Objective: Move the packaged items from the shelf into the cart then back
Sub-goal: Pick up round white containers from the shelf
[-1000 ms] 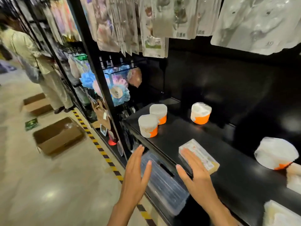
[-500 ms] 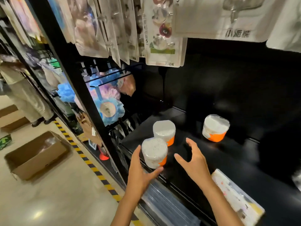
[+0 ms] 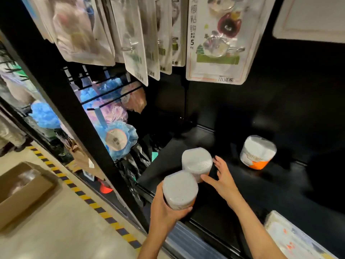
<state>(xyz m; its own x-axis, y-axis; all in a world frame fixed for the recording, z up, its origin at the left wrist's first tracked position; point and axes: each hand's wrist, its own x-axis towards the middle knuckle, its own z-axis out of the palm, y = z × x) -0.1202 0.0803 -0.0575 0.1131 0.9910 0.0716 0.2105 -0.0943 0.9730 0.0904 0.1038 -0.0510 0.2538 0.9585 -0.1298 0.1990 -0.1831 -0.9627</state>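
Left hand: your left hand [image 3: 164, 208] grasps the near tub [image 3: 179, 189] from the side and below, fingers wrapped under its base, thumb side up its wall. That cradle carries the weight, so the tub looks ready to leave the shelf [image 3: 261, 193].
Near tub: at the shelf's front edge, touching or just in front of the second tub [image 3: 196, 162]; you cannot tell whether its base has lifted.
Right hand: your right hand [image 3: 222, 181] is spread and released, holding nothing, thumb tip at the second tub's wall and fingers fanned beside it. That spread suits closing round a wide tub, likely so you take one in each hand.
Second tub: upright on the shelf, just behind the near one.
Third tub: the far tub [image 3: 257, 152] stands well apart, back right, tilted slightly, out of easy reach for now.
Tub count: three, all white-topped with orange bases.
Flat pack: one flat pack [image 3: 295, 238] lies at the lower right, partly cut off by the frame.
Hanging packs: several carded packs [image 3: 214, 43] hang above; overlap prevents an exact count.
Cart: not in view.
Floor: one open box [image 3: 24, 191] to the left.
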